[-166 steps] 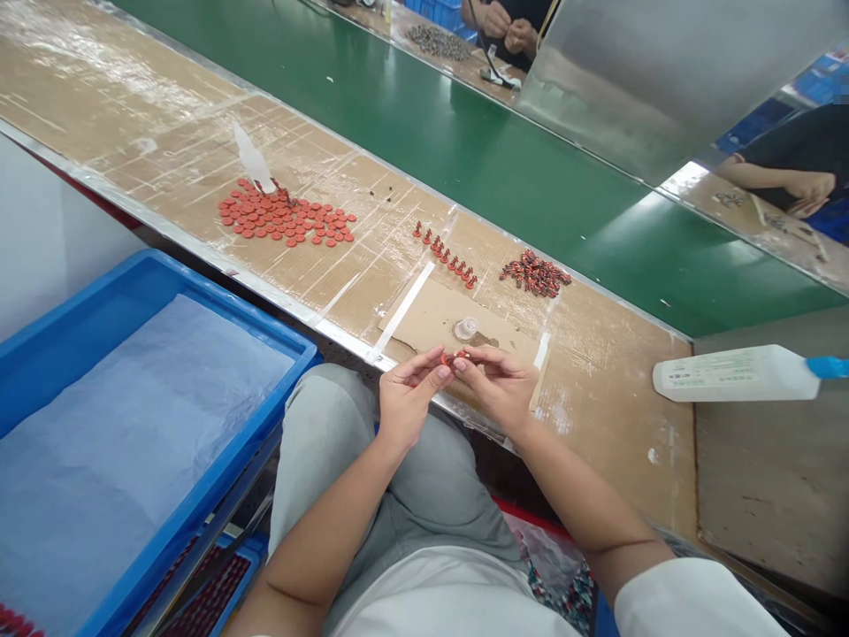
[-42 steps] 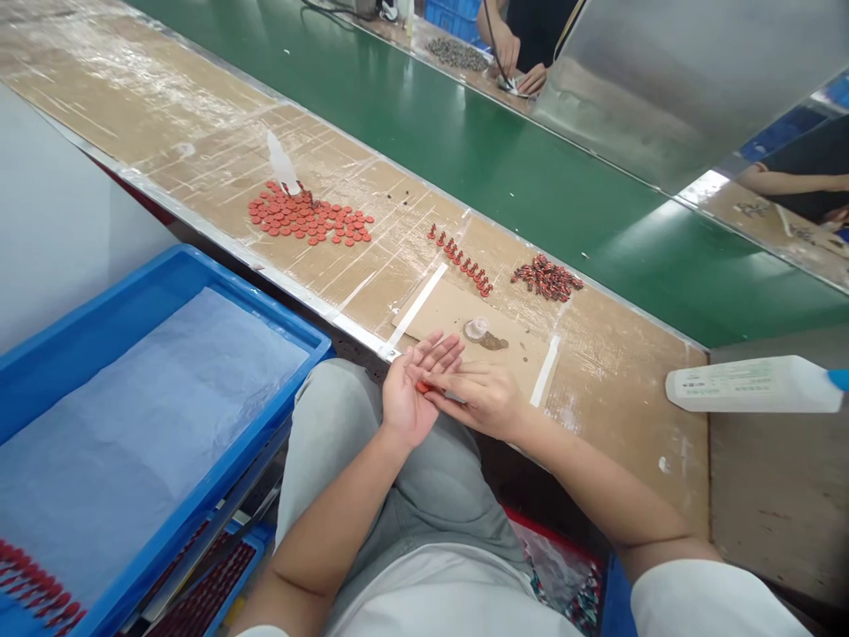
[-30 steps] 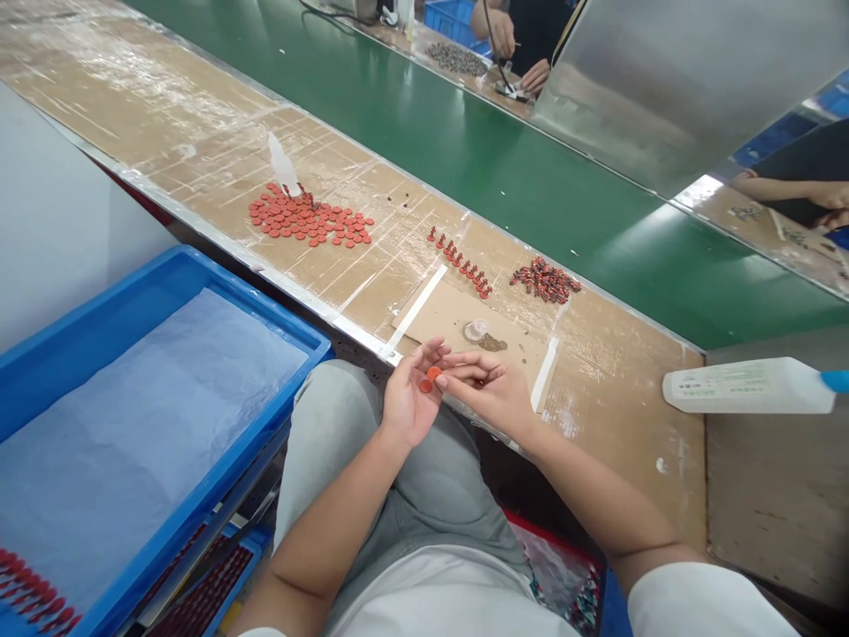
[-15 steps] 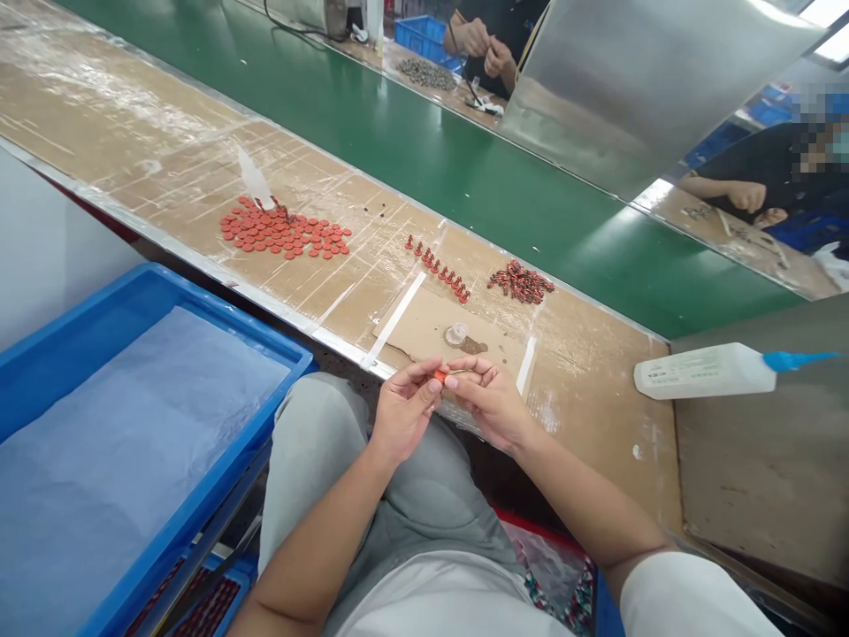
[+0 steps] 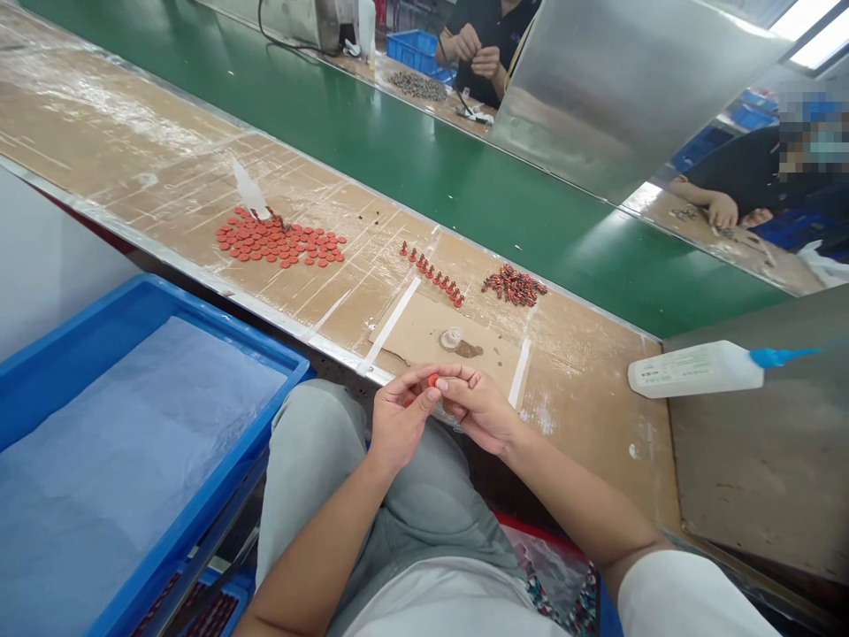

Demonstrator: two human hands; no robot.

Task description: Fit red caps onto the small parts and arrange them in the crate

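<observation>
the right hand (image 5: 478, 410) pinches a small red disc (image 5: 433, 380) between thumb and fingertips at the near edge of the worktop (image 5: 577, 380); the left hand (image 5: 398, 426) curls half-closed beside it, apparently around a second red piece (image 5: 409, 402), mostly hidden. for steady handling, a light grip on the disc's rim seems best, with the left palm cupped so nothing slips, and the fingers clear of the dark stain (image 5: 470, 350) beside the small clear cup (image 5: 451, 338) on the cardboard (image 5: 411, 327).
</observation>
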